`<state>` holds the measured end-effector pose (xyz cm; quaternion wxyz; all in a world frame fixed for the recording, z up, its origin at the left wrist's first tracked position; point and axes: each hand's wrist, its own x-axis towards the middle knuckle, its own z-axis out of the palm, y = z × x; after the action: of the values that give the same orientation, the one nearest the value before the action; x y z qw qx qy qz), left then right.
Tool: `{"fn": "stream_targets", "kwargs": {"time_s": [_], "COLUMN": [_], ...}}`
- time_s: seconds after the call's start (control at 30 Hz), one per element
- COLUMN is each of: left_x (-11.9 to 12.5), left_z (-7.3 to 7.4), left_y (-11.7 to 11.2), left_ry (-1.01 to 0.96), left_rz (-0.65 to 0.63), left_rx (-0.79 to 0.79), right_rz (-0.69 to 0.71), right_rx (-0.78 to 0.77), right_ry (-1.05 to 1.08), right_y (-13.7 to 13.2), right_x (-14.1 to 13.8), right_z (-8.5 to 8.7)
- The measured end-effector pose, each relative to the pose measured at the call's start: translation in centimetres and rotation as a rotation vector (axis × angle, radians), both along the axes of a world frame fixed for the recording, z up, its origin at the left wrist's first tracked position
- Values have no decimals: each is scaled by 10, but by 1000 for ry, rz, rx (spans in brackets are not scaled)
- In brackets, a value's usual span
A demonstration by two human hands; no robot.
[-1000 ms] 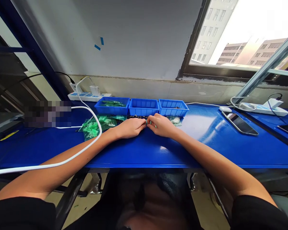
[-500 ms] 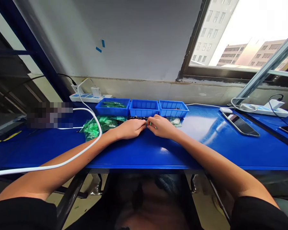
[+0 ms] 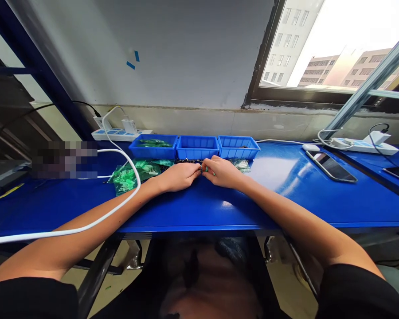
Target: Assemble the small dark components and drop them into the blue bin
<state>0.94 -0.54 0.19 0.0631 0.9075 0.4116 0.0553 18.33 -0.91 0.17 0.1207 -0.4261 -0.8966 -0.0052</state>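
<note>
My left hand (image 3: 178,176) and my right hand (image 3: 221,172) rest on the blue table (image 3: 286,199), fingertips meeting in a pinch over a small green and metal part (image 3: 203,169) that I cannot make out clearly. Both hands are closed on it. Just beyond them lies a row of small dark parts (image 3: 188,161). Three blue bins stand behind: the left bin (image 3: 154,146) holds green bags, the middle bin (image 3: 197,147), and the right bin (image 3: 238,147). Green plastic bags (image 3: 129,175) lie left of my left hand.
A white cable (image 3: 96,217) crosses over my left forearm from a power strip (image 3: 119,132) at the back left. A phone (image 3: 330,165) lies at the right, with another power strip (image 3: 362,145) behind it. A window is at the upper right.
The hands stay pinched together in the same spot; only the view has shifted slightly.
</note>
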Motion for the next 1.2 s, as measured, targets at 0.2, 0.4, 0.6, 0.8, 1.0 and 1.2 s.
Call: {"fn": "stream_targets", "kwargs": {"time_s": [0.2, 0.4, 0.6, 0.8, 1.0, 1.2], "left_x": [0, 1, 0, -1, 0, 0], "left_z": [-2, -3, -2, 0, 0, 1], "left_y": [-1, -2, -2, -2, -3, -3], "left_ry": [0, 21, 11, 44, 49, 40], "left_rz": [38, 119, 130, 66, 112, 81], "left_rx": [26, 30, 22, 40, 41, 39], "right_rz": [-28, -57, -115, -104, -95, -61], "right_rx": [31, 29, 32, 29, 47, 35], "right_ry": [7, 5, -30, -58, -60, -26], "right_y": [1, 1, -1, -2, -3, -3], "right_x": [-2, -3, -4, -5, -5, -4], "right_z": [-3, -4, -3, -1, 0, 0]}}
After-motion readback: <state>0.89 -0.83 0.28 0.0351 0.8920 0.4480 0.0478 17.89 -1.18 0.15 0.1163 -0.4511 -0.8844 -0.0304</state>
